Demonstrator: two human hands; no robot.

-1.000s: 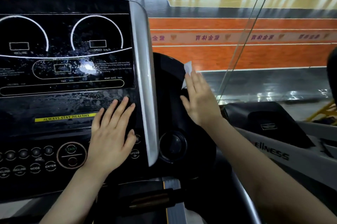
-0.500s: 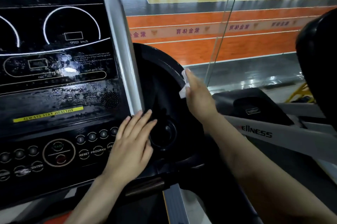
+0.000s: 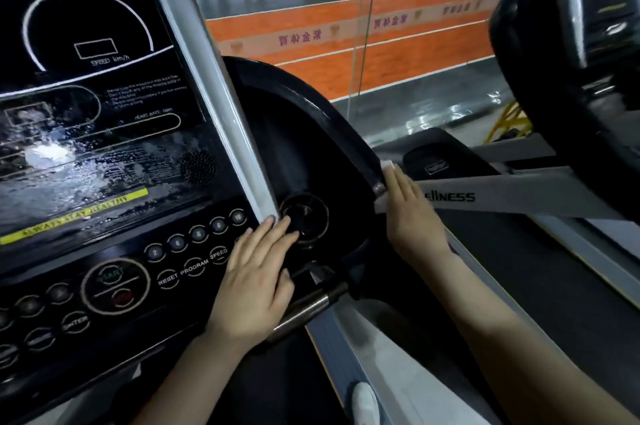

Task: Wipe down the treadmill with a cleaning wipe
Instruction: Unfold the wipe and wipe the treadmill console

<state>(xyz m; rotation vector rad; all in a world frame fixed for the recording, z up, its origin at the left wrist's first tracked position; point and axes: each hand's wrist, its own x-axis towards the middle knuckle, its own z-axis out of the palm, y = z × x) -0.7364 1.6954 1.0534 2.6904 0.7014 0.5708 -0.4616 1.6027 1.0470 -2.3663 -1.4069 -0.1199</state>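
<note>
The treadmill's black console (image 3: 104, 147) fills the left, its screen wet and streaked. Right of its silver edge strip is a black side tray (image 3: 298, 134) with a round cup recess (image 3: 306, 222). My right hand (image 3: 412, 220) lies with straight fingers on the tray's outer rim, low on its right side, pressing a white cleaning wipe (image 3: 381, 206) against it; only the wipe's edges show around the fingers. My left hand (image 3: 256, 282) rests flat on the console's lower right corner, fingertips reaching the cup recess, holding nothing.
A steel grip bar (image 3: 304, 310) sticks out below my left hand. To the right runs a neighbouring treadmill's grey rail (image 3: 502, 198) and belt, with its black console (image 3: 554, 54) at top right. A glass pane (image 3: 363, 26) stands ahead. A white shoe (image 3: 363, 400) shows below.
My right hand has slid the wipe down the tray's rim toward me. My left hand has moved right from the button panel to the console's corner. The view has swung right.
</note>
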